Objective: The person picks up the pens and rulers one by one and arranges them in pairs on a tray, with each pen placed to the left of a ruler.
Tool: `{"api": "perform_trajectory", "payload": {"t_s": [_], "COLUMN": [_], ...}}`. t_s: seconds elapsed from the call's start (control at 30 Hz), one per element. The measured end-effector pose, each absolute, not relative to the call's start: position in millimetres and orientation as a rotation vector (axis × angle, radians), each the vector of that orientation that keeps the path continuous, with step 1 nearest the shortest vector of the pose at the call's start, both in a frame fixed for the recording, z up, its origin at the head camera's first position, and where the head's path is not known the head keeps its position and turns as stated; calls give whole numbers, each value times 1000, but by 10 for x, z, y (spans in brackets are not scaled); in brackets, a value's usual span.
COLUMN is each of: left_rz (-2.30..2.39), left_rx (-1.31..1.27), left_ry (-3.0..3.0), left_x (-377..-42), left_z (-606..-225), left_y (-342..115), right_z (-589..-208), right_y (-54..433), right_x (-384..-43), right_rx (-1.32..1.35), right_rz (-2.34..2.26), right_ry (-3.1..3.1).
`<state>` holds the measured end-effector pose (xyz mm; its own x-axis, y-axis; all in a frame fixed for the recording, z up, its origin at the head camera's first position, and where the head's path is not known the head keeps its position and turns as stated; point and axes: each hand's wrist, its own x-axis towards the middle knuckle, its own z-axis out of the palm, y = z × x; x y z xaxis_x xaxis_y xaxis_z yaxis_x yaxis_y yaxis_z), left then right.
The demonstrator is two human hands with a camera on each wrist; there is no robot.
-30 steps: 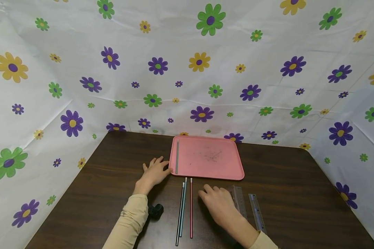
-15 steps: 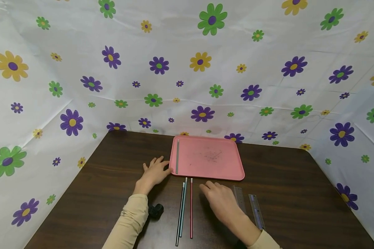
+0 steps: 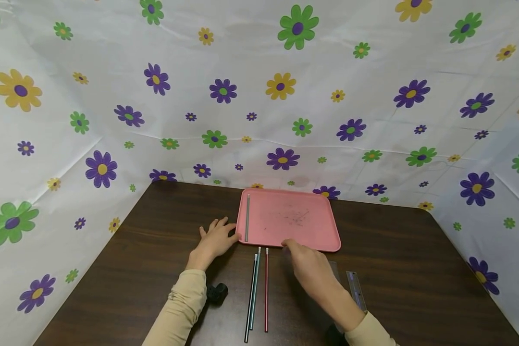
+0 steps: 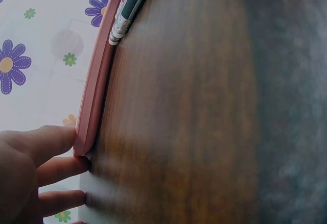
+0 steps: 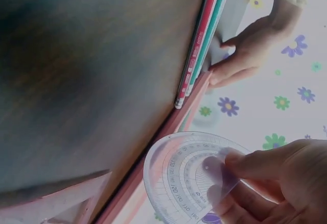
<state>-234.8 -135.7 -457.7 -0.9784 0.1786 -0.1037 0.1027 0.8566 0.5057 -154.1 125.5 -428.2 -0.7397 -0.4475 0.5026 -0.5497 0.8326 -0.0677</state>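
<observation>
My right hand (image 3: 313, 271) is over the near edge of a pink tray (image 3: 285, 204). In the right wrist view its thumb and fingers pinch a clear protractor (image 5: 171, 175); the head view does not show the protractor distinctly. My left hand (image 3: 214, 241) lies spread at the tray's near left corner, thumb touching the rim and fingers straight. A grey-green pencil (image 3: 247, 218) lies along the tray's left side. Between my hands, a black pencil (image 3: 251, 300), a teal pencil (image 3: 255, 288) and a red pencil (image 3: 266, 290) lie on the table, erasers toward the tray.
Right of my right hand lies a clear ruler with a bluish tint (image 3: 355, 290). Another clear piece, partly hidden by that hand, shows in the right wrist view as a slanted-cornered clear plastic edge (image 5: 76, 196). A flowered cloth (image 3: 242, 105) stands behind the dark table (image 3: 393, 250).
My right hand has moved forward and slightly up from beside the clear plastic pieces to the tray's near edge. The left hand, pencils and tray have stayed put.
</observation>
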Motion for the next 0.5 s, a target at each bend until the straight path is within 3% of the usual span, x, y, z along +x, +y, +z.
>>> {"api": "perform_trajectory", "payload": {"t_s": [0.5], "left_rz": [754], "left_rx": [215], "left_ry": [2893], "left_x": [-2350], "left_z": [-4576], "left_y": [-1349], "right_z": [-4167], "right_y": [1266], "right_x": [-1764], "right_rx": [706], "right_rz": [590], "right_ry": [-2481]}}
